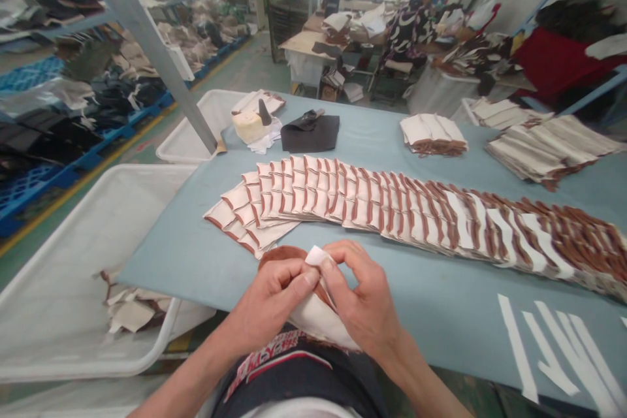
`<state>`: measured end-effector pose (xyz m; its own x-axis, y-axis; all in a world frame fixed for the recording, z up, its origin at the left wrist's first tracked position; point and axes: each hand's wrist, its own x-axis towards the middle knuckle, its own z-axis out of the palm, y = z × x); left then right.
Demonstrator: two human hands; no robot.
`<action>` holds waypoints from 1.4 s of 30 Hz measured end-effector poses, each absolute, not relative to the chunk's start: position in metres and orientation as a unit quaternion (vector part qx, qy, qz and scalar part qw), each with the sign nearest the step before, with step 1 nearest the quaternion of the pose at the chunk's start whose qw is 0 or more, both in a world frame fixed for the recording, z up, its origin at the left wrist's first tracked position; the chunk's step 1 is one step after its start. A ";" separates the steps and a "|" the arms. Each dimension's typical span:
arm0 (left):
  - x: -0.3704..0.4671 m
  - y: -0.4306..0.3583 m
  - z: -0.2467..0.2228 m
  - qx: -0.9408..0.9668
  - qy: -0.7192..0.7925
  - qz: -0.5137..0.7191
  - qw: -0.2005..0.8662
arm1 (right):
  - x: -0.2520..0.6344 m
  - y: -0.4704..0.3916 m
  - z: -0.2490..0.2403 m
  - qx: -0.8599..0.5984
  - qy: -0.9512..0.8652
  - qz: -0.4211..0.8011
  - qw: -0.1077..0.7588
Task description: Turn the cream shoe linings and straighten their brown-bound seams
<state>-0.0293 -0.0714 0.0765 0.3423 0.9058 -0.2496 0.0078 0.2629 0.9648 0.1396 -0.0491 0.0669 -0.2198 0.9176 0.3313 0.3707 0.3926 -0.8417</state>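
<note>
Pinching fabric [321, 321], both hands [279, 287] [365, 290] work near the table's [434, 323] bare edge.

Held piece [321, 318]: cream face, matt, cloth-like; brown side suede-like, napped, no shine. White tab [316, 256] on it: smooth, paper-like. Row of pieces [318, 191]: same matt cream, edges brown and fuzzy. Loose strips [516, 347]: white, flat, smooth; paper or tape, cannot tell which. Counter [196, 241]: blue-green, smooth, low sheen. Bin [53, 320]: white plastic, smooth, faintly glossy. Post [147, 32]: grey metal, smooth. Dark sheet [321, 137]: mostly matt. Red fabric [548, 62]: matt, creased.
</note>
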 end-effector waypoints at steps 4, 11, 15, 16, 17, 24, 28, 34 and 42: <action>-0.036 -0.068 0.080 0.516 0.451 0.364 0.631 | 0.148 -0.044 0.076 -0.503 -0.631 0.399 0.435; -0.038 -0.065 0.073 0.506 0.498 0.389 0.587 | 0.156 -0.060 0.107 -0.493 -0.648 0.465 0.346; -0.036 -0.065 0.068 0.513 0.525 0.408 0.543 | 0.143 -0.063 0.102 -0.539 -0.621 0.488 0.293; -0.036 -0.065 0.067 0.517 0.529 0.410 0.533 | 0.140 -0.063 0.100 -0.548 -0.616 0.489 0.284; -0.036 -0.065 0.066 0.521 0.532 0.411 0.525 | 0.137 -0.063 0.098 -0.553 -0.611 0.493 0.278; -0.034 -0.062 0.061 0.494 0.558 0.444 0.498 | 0.127 -0.059 0.090 -0.568 -0.583 0.509 0.282; -0.036 -0.060 0.059 0.481 0.559 0.449 0.505 | 0.120 -0.054 0.082 -0.576 -0.574 0.504 0.291; -0.038 -0.058 0.054 0.482 0.574 0.440 0.495 | 0.113 -0.049 0.076 -0.610 -0.627 0.404 0.268; -0.035 -0.056 0.054 0.483 0.583 0.446 0.477 | 0.109 -0.044 0.069 -0.625 -0.652 0.340 0.263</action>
